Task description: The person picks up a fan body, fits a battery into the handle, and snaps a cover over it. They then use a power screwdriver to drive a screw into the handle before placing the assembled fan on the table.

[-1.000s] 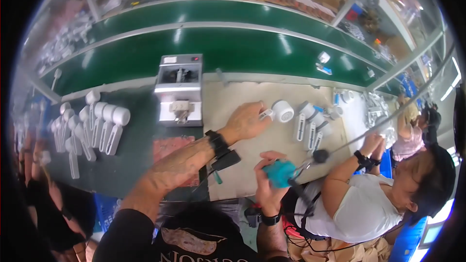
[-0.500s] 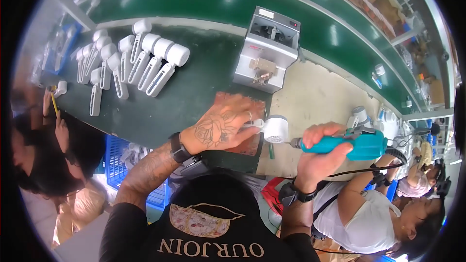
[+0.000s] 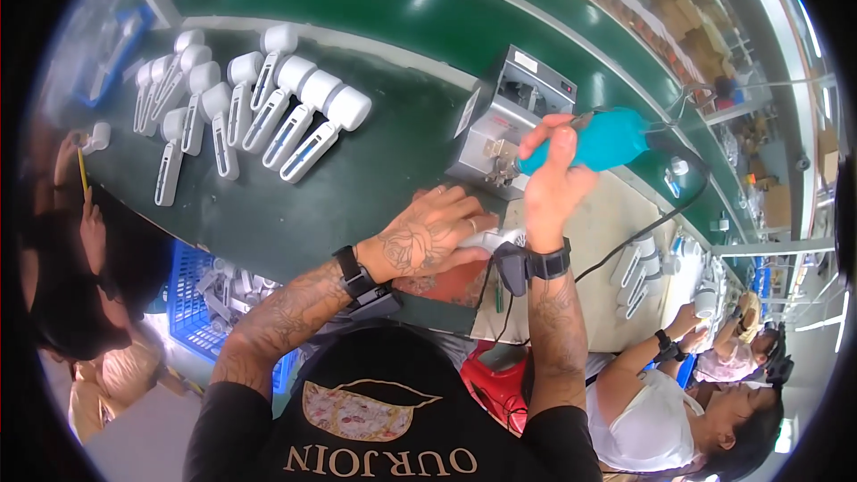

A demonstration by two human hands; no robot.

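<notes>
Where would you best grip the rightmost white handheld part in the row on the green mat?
Grip the rightmost white part around its long slotted handle, coming from above. It lies flat with the bulky round head at the upper right; parts crowd its left, while the right side is free.

I am looking down at a factory assembly line. A long green conveyor belt is running past the dark table, where rows of identical white plastic parts are lying side by side. A grey benchtop machine is standing at the station, a blue crate of parts is sitting below, and other workers are sitting close alongside.
</notes>
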